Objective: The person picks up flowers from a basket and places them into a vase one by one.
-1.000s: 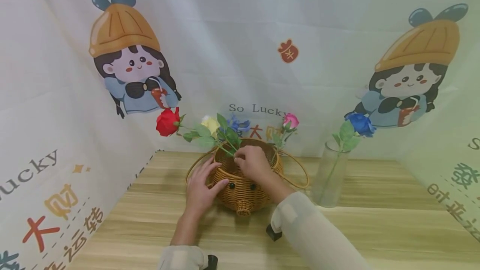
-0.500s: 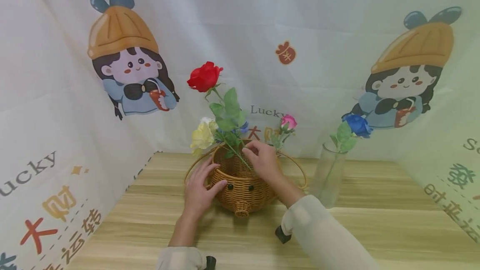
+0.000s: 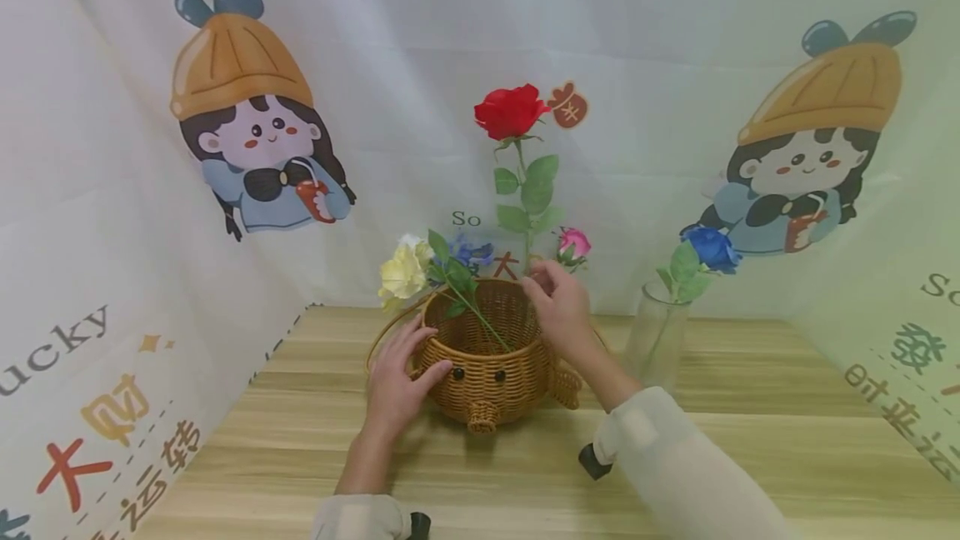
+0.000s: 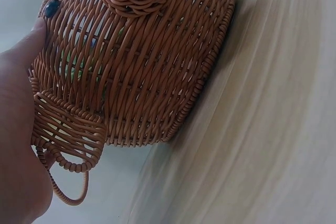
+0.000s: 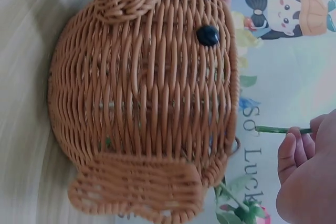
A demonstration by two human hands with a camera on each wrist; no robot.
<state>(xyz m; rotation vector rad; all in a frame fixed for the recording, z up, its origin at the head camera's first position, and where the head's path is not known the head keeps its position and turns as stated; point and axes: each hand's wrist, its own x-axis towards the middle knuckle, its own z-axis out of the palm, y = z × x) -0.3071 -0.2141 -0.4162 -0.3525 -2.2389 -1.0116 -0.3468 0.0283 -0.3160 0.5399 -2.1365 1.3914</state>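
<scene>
The red rose (image 3: 512,112) stands upright on a leafy stem above the right side of the wicker basket (image 3: 487,390). My right hand (image 3: 566,307) pinches its stem, and the cut stem end (image 5: 273,129) pokes out below the fingers, outside the basket in the right wrist view. My left hand (image 3: 397,377) holds the basket's left side, thumb on the front near a black bead eye (image 4: 51,8). Inside the basket leans a green stem, with a yellow flower (image 3: 405,272) and a blue flower (image 3: 468,251) at the rim. A pink rose (image 3: 573,244) shows behind my right hand.
A clear glass vase (image 3: 654,348) with a blue rose (image 3: 711,250) stands to the right of the basket. Printed white cloth (image 3: 420,148) surrounds the wood-grain tabletop (image 3: 750,440). The basket's woven ear (image 3: 567,390) juts out on its right.
My right hand has moved right and upward with the red rose, which swung from a sideways lean at left to upright. My left hand has stayed on the basket.
</scene>
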